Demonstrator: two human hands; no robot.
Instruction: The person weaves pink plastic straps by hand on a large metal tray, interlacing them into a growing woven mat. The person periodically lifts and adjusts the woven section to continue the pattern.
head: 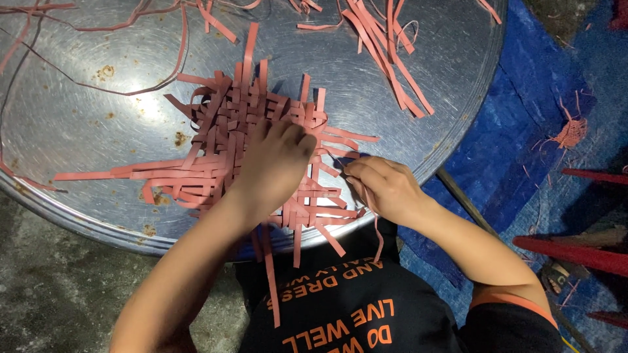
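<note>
Left hand [278,160] lies flat, fingers spread, pressing the woven pink strip mat [261,150] on the round metal tray [78,117]. Right hand [383,186] pinches one pink strip [378,232] at the mat's right edge; that strip runs near-far. Mat ends splay left. Loose strips [386,52] lie far right. Blue tarp [523,131] spreads right, red sticks [575,252] on it.
</note>
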